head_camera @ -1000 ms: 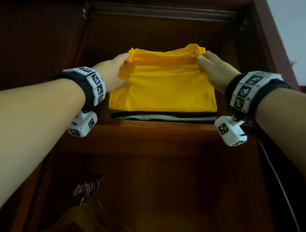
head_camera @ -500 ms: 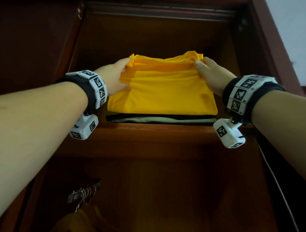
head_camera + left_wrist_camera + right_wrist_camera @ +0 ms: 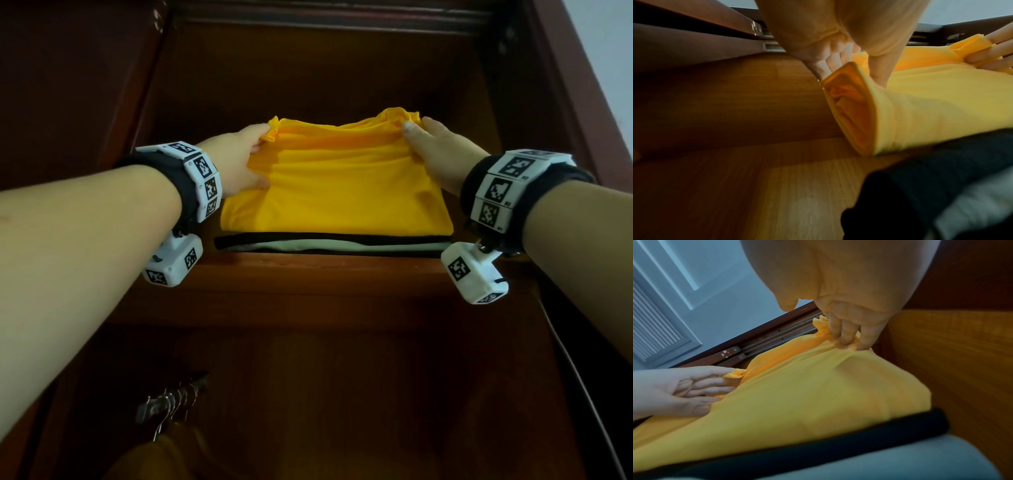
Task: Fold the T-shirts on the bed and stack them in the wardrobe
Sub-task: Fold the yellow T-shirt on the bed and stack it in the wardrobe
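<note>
A folded yellow T-shirt [image 3: 335,185] lies on top of a stack in the wardrobe, over a black shirt [image 3: 308,237] and a pale grey-green one [image 3: 308,245]. My left hand [image 3: 251,156] grips its far left corner, thumb on top and fingers under the fold [image 3: 840,76]. My right hand [image 3: 428,144] pinches the bunched far right corner [image 3: 844,339]. The yellow T-shirt's [image 3: 807,399] far edge is lifted and wrinkled between both hands. Its near edge rests flat on the stack.
The stack sits on a dark wooden shelf [image 3: 325,270] boxed in by the wardrobe's side walls [image 3: 534,102]. Below the shelf, several metal hangers [image 3: 171,401] hold a brownish garment [image 3: 164,455]. A sliding-door rail [image 3: 777,337] runs above.
Both hands have moved down a little in view while keeping hold of the yellow shirt's far corners; the shirt stays on the stack.
</note>
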A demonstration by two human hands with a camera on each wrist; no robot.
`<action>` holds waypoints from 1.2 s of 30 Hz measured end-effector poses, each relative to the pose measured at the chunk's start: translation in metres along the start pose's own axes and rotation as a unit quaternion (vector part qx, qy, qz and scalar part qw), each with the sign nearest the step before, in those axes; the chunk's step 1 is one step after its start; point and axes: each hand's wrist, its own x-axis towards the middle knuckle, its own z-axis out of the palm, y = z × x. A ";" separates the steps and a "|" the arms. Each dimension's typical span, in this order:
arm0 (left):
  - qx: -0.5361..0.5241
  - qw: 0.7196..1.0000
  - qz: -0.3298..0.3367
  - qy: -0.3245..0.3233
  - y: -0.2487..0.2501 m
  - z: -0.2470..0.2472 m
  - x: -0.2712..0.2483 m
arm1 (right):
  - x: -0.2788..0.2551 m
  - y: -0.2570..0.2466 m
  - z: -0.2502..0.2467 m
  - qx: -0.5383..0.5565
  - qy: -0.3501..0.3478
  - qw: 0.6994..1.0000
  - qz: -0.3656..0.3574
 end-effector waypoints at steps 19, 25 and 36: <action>-0.091 0.931 -0.267 -0.231 0.029 -0.017 -0.043 | -0.006 0.026 -0.018 -0.152 -0.243 0.942 0.176; -0.072 0.941 -0.227 -0.242 0.031 -0.023 -0.070 | -0.035 0.031 -0.026 -0.184 -0.176 0.962 0.101; 0.131 0.960 -0.195 -0.152 0.041 -0.006 -0.098 | -0.057 0.052 -0.025 -0.135 -0.073 0.986 0.068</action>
